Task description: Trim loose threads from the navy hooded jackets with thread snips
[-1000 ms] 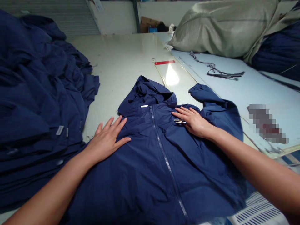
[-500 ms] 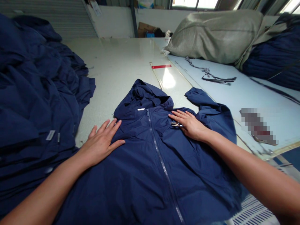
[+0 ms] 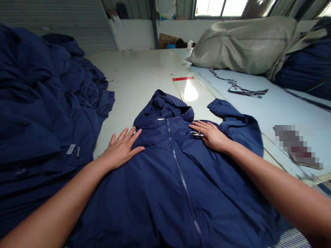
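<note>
A navy hooded jacket (image 3: 155, 179) lies front up, its zipper (image 3: 182, 172) closed up to the collar and its hood (image 3: 164, 106) pointing away from me. My left hand (image 3: 121, 148) rests flat with spread fingers on the jacket's left shoulder. On the other shoulder lies my right hand (image 3: 210, 134), its fingers stretched out over the cloth. Small metal snips (image 3: 197, 134) stick out from under its palm, their tips toward the zipper; their handles are hidden by the hand. One sleeve (image 3: 239, 117) is folded beside my right hand.
Navy garments (image 3: 46, 103) are heaped on the left. A pale table (image 3: 134, 72) extends to the back, with red tape (image 3: 183, 78) on it. On the right are dark cords (image 3: 245, 91), a grey-green sack (image 3: 243, 44), a navy bundle (image 3: 307, 65) and a blurred-out item (image 3: 297, 146).
The view has shifted slightly, so most things appear a little further right. Both hands remain flat on the jacket's shoulders, with the snips still under my right hand.
</note>
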Motion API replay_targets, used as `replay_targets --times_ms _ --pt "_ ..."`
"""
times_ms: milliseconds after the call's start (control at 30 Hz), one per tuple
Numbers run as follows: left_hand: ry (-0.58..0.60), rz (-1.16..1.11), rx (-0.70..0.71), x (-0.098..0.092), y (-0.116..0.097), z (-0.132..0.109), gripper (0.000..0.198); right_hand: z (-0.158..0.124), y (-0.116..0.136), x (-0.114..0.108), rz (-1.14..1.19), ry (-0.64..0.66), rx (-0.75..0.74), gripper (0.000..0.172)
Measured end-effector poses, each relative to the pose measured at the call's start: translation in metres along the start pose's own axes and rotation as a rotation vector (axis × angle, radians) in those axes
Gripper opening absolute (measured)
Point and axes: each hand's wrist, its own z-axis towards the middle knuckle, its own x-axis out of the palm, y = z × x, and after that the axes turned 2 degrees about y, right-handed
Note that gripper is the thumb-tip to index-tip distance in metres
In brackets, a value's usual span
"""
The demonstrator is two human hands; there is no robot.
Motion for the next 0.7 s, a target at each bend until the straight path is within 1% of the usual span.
replay_targets --times_ms 267,400,467,533,567,600,633,700 --pt "0.009 0.005 -0.024 -0.006 0.008 0.035 0.073 0.031 -0.021 0.002 0.017 -0.043 0.024 0.060" --pt "0.016 0.030 -0.046 -0.016 0.003 0.040 0.076 0.035 -0.022 -0.001 0.056 -0.046 0.035 0.060" --pt "-0.006 0.055 -0.068 -0.024 -0.007 0.035 0.078 0.034 -0.018 -0.006 0.085 -0.060 0.050 0.059" --pt "-0.068 0.077 -0.031 -0.032 -0.023 0.025 0.076 0.031 -0.011 -0.013 0.122 -0.098 0.079 0.058" --pt "-0.110 0.075 0.031 -0.035 -0.033 0.019 0.073 0.029 -0.005 -0.017 0.146 -0.123 0.096 0.057" --pt "-0.127 0.047 0.112 -0.038 -0.044 0.012 0.068 0.026 0.002 -0.021 0.177 -0.149 0.114 0.055" --pt "-0.116 -0.009 0.191 -0.039 -0.055 0.005 0.063 0.023 0.010 -0.024 0.217 -0.169 0.131 0.051" --pt "-0.021 -0.153 0.315 -0.040 -0.076 -0.006 0.050 0.016 0.029 -0.028 0.303 -0.185 0.151 0.040"
